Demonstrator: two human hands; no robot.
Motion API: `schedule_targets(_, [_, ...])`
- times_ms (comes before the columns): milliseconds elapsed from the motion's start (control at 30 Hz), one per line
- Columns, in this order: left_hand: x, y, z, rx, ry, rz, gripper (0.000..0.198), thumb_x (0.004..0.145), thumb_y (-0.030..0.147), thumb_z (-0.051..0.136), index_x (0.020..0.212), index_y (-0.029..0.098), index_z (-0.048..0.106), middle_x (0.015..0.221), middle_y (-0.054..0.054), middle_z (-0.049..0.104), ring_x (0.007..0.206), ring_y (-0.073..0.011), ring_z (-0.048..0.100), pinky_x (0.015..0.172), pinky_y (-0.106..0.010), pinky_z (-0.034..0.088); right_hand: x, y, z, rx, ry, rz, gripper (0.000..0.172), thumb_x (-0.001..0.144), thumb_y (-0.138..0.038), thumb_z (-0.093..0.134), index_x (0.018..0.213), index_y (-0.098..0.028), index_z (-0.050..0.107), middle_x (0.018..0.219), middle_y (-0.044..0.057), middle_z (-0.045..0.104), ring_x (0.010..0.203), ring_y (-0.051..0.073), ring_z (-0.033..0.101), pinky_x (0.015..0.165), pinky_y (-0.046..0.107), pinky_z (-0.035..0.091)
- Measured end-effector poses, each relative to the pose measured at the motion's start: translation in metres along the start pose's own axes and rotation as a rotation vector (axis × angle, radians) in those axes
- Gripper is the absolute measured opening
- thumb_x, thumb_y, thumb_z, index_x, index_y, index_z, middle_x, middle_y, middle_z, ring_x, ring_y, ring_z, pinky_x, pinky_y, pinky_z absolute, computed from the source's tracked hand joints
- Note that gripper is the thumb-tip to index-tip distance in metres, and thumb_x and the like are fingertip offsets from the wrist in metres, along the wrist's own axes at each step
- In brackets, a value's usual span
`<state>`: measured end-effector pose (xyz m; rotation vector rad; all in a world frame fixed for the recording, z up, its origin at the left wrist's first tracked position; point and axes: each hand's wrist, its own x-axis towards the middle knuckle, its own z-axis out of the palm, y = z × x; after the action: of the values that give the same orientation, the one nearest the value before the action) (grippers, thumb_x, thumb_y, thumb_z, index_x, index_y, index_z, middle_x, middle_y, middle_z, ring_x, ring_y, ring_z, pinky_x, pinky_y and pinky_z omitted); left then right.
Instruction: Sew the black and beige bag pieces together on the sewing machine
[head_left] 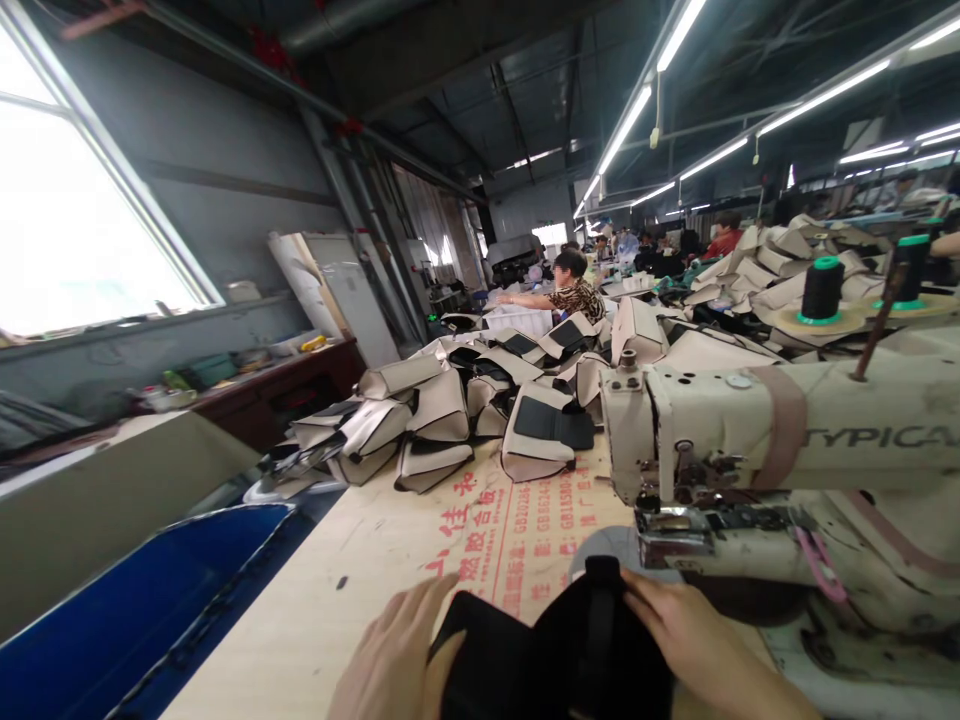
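Note:
A black fabric piece (pixel 555 660) with a short strap-like tab at its top is between my hands, low at the front of the plywood table (pixel 300 610). My left hand (pixel 401 650) grips its left edge, thumb over the dark material and fingers behind. At the upper right edge, beside the tab, my right hand (pixel 686 625) is closed on the same piece. Just beyond the right hand is the arm of a white sewing machine (pixel 705 430). The lower part of the black piece runs out of view.
Beige pieces with black trim (pixel 439 405) lie heaped across the back of the table. A blue bin (pixel 150 610) stands along the left side. Black thread cones (pixel 821 290) rise behind the machine. Farther back a person (pixel 574 290) reaches over a white basket (pixel 517 320).

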<state>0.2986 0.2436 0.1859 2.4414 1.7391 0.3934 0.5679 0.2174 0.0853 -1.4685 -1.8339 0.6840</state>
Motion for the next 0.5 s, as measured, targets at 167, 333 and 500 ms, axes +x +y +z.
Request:
schedule_targets(167, [0.021, 0.052, 0.049, 0.204, 0.037, 0.454, 0.045, 0.084, 0.03, 0.047, 0.128, 0.02, 0.043, 0.123, -0.008, 0.055, 0.111, -0.0266, 0.052, 0.094, -0.04, 0.041, -0.002, 0.014, 0.01, -0.018, 0.051, 0.055, 0.037, 0.092, -0.026, 0.034, 0.121, -0.013, 0.054, 0.118, 0.011, 0.056, 0.108, 0.024, 0.054, 0.095, 0.038, 0.041])
schedule_targets(333, [0.052, 0.076, 0.056, -0.03, -0.32, 0.551, 0.029, 0.09, 0.018, 0.033, 0.103, 0.022, 0.058, 0.085, -0.003, 0.064, 0.077, -0.0157, 0.061, 0.066, -0.023, 0.046, -0.012, 0.014, -0.016, 0.059, 0.008, -0.052, 0.031, 0.093, -0.026, 0.038, 0.117, -0.018, 0.056, 0.119, 0.007, 0.056, 0.11, 0.02, 0.052, 0.096, 0.032, 0.041])
schedule_targets(500, [0.068, 0.081, 0.044, -0.196, -0.457, 0.667, 0.026, 0.091, 0.022, 0.036, 0.1, 0.025, 0.06, 0.086, -0.001, 0.062, 0.081, -0.0139, 0.058, 0.069, -0.021, 0.043, -0.018, 0.026, -0.031, -0.008, 0.018, -0.217, 0.026, 0.09, -0.025, 0.047, 0.114, -0.022, 0.056, 0.122, 0.005, 0.052, 0.115, 0.019, 0.045, 0.099, 0.031, 0.037])
